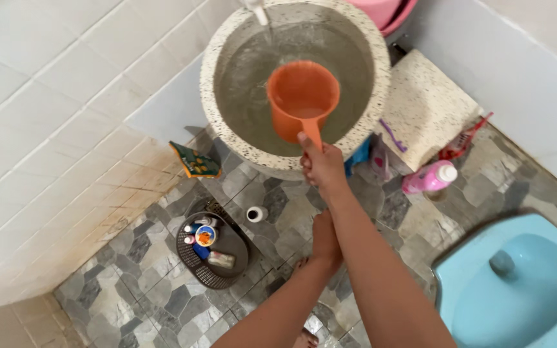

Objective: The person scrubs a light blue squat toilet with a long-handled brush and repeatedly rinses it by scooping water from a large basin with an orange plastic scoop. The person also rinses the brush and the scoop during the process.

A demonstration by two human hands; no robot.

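At the bottom of the frame my two bare forearms rose toward the middle. My left hand (325, 240) hung low over the grey patterned floor tiles (143, 303), its back turned up and holding nothing; whether its fingers were spread or curled I could not tell. Just above it my right hand (321, 165) was wrapped tight round the handle of an orange dipper (302, 96), thumb on top. The dipper's cup was held over the water of a round speckled basin (362, 38) in the upper middle, with a little water inside the cup. A thin stream fell from a tap (257, 9) at the top edge into the basin.

To the left of centre, on the floor, lay a dark oval basket (196, 263) with small toiletries in it, and a small white cap (255, 214) near it. Right of the basin lay a pink bottle (428, 178) on its side. A pale blue squat toilet (517, 290) filled the lower right corner.
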